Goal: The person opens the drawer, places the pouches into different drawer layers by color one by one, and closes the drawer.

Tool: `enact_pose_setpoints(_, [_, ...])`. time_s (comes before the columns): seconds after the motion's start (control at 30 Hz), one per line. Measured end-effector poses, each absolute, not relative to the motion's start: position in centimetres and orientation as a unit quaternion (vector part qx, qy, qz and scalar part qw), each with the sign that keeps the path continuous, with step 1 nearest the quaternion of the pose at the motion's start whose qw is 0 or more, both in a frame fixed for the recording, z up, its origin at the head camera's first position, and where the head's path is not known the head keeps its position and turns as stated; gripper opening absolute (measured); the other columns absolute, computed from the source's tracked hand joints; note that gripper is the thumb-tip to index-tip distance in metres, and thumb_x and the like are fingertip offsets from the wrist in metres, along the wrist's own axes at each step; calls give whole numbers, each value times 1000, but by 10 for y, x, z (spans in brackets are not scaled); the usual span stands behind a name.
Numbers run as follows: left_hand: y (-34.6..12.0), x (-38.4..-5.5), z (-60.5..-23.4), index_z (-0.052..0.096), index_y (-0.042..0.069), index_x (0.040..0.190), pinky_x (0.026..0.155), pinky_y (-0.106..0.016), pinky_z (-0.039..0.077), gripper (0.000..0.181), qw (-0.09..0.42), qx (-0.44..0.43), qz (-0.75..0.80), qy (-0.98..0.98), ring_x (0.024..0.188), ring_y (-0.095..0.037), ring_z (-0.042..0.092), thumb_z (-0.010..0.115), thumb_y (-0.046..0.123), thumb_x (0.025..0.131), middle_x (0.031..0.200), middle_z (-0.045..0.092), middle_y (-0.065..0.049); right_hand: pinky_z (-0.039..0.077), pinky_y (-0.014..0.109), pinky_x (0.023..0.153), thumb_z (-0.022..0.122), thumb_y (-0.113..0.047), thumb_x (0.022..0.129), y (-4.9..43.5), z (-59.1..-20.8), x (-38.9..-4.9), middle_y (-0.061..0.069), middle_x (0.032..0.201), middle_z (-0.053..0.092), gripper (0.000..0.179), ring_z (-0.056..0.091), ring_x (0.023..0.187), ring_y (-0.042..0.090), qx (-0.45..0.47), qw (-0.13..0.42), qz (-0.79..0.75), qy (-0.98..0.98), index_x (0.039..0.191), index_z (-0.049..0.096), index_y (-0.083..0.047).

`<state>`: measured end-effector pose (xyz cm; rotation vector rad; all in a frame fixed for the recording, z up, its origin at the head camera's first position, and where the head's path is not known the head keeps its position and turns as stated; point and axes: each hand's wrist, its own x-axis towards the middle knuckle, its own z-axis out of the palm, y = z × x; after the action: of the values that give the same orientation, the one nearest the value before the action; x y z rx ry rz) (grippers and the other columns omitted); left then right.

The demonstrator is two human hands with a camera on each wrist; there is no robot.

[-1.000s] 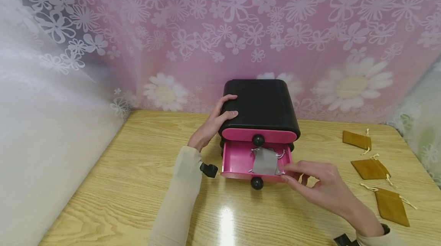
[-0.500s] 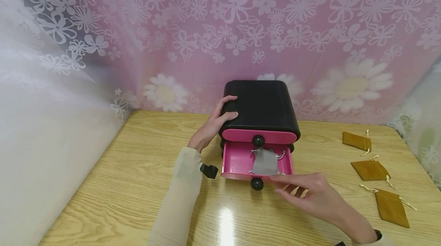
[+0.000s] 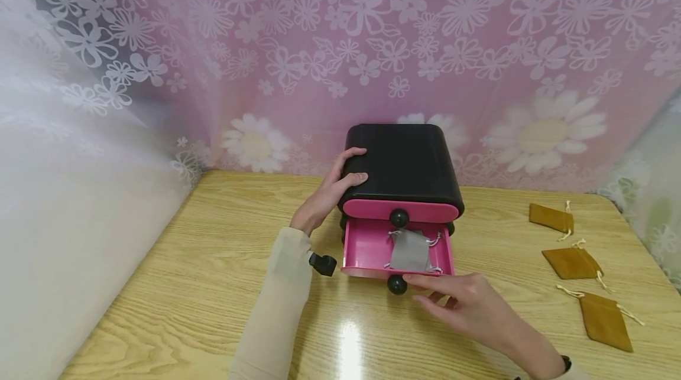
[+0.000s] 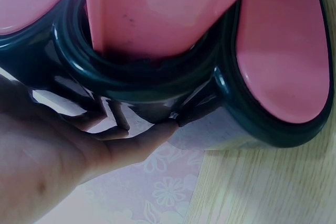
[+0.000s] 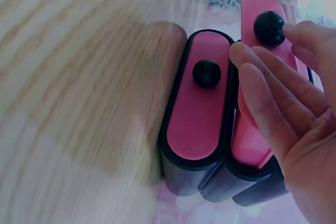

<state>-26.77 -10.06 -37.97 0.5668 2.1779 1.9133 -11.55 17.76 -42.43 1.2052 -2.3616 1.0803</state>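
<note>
A person wears a long cream left sleeve (image 3: 273, 309), plain and lightly creased, with a faint grey-green patch near the cuff (image 3: 300, 236). A small black camera (image 3: 323, 263) juts from the left wrist, boxy and angular; the right-wrist view shows its squared casing in two parts against pale cloth. A narrow black band (image 3: 566, 362) rings the right wrist — the edge of a right sleeve (image 3: 577, 373), also cream, just behind. Left grip (image 3: 330, 190) and right grip (image 3: 473, 309) are bare.
</note>
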Motion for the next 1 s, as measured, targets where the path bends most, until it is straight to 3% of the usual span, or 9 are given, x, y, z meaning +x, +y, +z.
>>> enact_pose_setpoints(0.3, [-100,-268,-380,43,45,145,120,-53,32,48,95,192,648,731,141,-21,41,57,36,100,161,27,11,51,9,59,84,-5,82,169,-426,-114,-6,82,77,39,64,69,-9,408,139,360,-827,118,77,-16])
enact_pose_setpoints(1.0, [-101,-268,-380,42,45,146,121,-57,28,50,90,193,641,737,149,-20,29,58,38,100,163,22,13,52,8,61,88,1,71,162,-424,-112,-4,91,80,46,67,71,-8,375,148,370,-837,113,79,-16])
